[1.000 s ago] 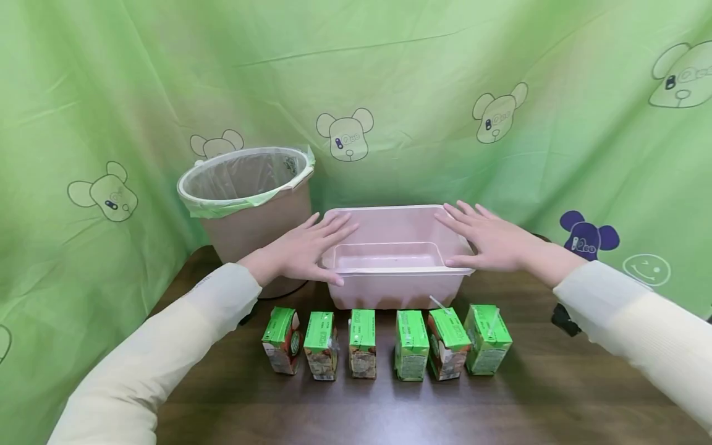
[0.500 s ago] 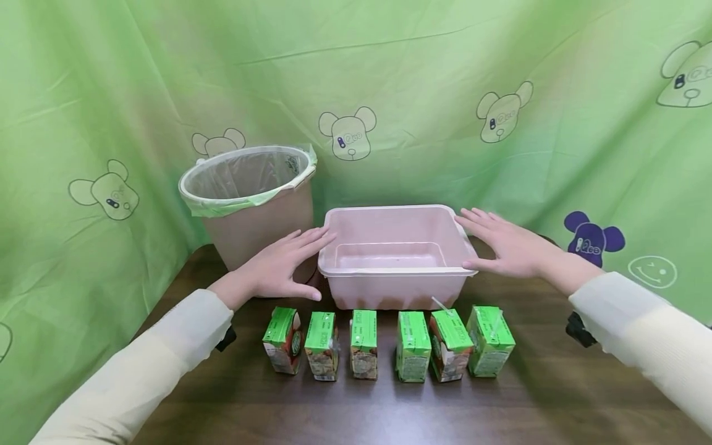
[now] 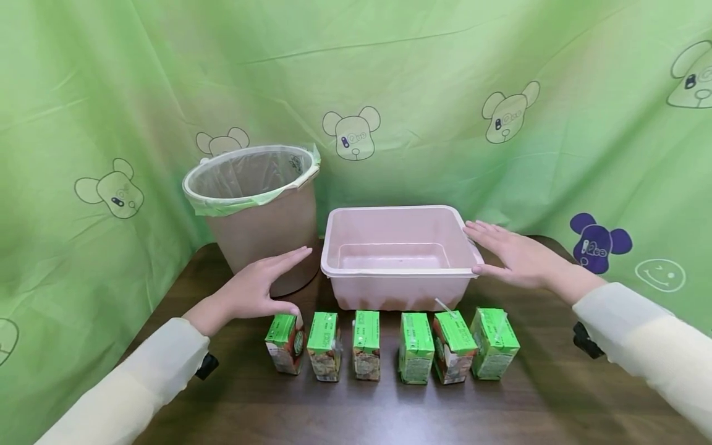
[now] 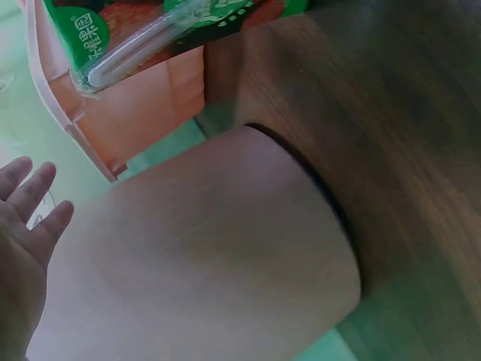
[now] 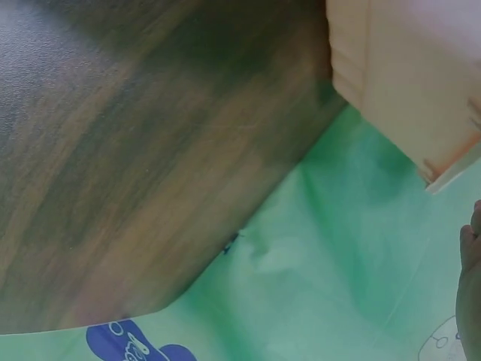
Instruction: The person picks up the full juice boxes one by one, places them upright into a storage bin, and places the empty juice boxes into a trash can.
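Several drink cartons with green tops stand in a row on the table. The leftmost carton (image 3: 285, 343), with a red picture side, is closest to my left hand (image 3: 251, 288); the thumb overlaps its top in the head view and the fingers are extended. In the left wrist view a carton (image 4: 135, 34) shows a straw in clear wrap along its side. Behind the row sits a pink plastic basin (image 3: 400, 290) with nothing visible inside. My right hand (image 3: 520, 258) is at the basin's right rim, fingers extended, holding nothing.
A tall bin (image 3: 267, 238) with a clear liner folded over its rim stands behind my left hand, left of the basin. One carton (image 3: 456, 346) right of the middle has a straw sticking up. A green printed curtain (image 3: 423, 80) hangs behind the brown table (image 3: 367, 417).
My left hand has drawn back from over the basin, down and left to the leftmost carton. The right hand has shifted slightly right and down, off the basin's inside. The cartons stay in place.
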### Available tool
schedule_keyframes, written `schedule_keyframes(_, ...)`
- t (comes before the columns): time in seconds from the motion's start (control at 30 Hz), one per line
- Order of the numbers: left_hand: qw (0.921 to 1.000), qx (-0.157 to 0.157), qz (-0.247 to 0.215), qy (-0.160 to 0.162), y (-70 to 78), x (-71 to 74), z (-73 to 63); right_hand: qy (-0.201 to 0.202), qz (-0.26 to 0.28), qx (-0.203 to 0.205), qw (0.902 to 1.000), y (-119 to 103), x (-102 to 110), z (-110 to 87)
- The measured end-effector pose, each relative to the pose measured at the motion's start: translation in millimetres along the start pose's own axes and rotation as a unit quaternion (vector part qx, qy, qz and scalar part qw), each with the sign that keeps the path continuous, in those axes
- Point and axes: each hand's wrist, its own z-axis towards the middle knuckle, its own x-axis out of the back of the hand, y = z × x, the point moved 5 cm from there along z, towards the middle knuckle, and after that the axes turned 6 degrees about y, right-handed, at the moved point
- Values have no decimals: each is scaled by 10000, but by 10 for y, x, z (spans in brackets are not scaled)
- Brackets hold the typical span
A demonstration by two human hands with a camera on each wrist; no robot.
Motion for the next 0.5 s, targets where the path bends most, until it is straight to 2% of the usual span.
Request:
schedule_keyframes(0.17,9992,387,-130,-29,-37,-6,-156,10,-63,128,9999,15,-49,-8)
schedule_keyframes(0.5,9941,892,-623,-33,-101,-86,-425,-15,0,86,10000,22,-130,-30)
